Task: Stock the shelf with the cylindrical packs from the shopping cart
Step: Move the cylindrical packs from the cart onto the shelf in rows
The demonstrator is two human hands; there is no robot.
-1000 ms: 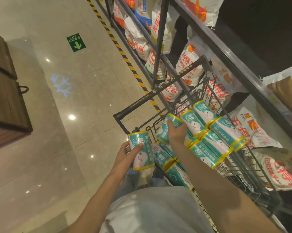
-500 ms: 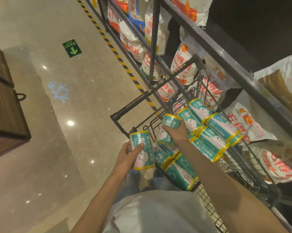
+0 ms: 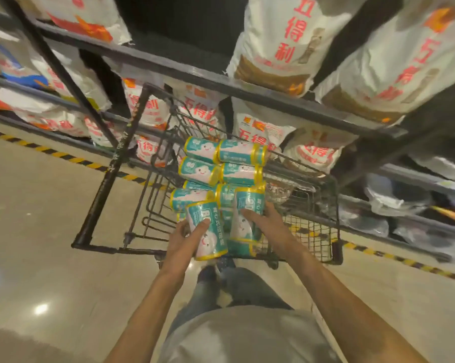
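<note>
A black wire shopping cart stands against the shelf. Several teal cylindrical packs with yellow rims lie stacked inside it. My left hand grips one upright pack at the cart's near edge. Beside it, my right hand holds a second upright pack, lifted just above the stack. The two held packs are side by side and nearly touch.
White sacks with red lettering fill the dark metal shelf levels above and behind the cart. A black upright post crosses the left. Yellow-black floor tape runs along the shelf base. Glossy beige floor lies to the left.
My view has swung right to face the shelf. My right hand has lifted a pack out of the stack and stood it upright next to the pack in my left hand.
</note>
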